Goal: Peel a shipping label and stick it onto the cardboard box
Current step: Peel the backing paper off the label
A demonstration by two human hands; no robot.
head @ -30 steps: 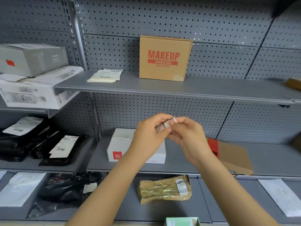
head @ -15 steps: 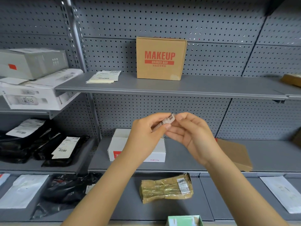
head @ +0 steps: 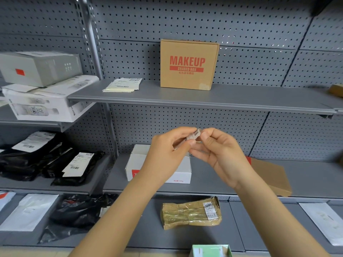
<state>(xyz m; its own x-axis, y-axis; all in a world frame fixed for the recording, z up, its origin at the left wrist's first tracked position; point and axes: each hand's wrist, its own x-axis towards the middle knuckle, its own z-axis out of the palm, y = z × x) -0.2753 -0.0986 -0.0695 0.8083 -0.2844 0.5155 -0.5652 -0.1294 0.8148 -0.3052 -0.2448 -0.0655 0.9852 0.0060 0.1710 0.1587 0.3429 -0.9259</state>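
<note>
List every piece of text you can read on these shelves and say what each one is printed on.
"MAKEUP": cardboard box, red letters.
"SHARED BOX": same box, in the red band beneath.
Small red line under that band: too small to read.
Label pinched between left hand and right hand: barcode bars only.
White box: red print too small to read.
Stack of labels, black mailer bags: print blurred.

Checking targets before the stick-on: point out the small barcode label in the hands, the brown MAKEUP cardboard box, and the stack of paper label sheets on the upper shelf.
small barcode label point(head: 195, 134): head view, its printed barcode end.
brown MAKEUP cardboard box point(head: 187, 78): head view, front face below the lettering.
stack of paper label sheets point(head: 122, 84): head view, top sheet's middle.
</note>
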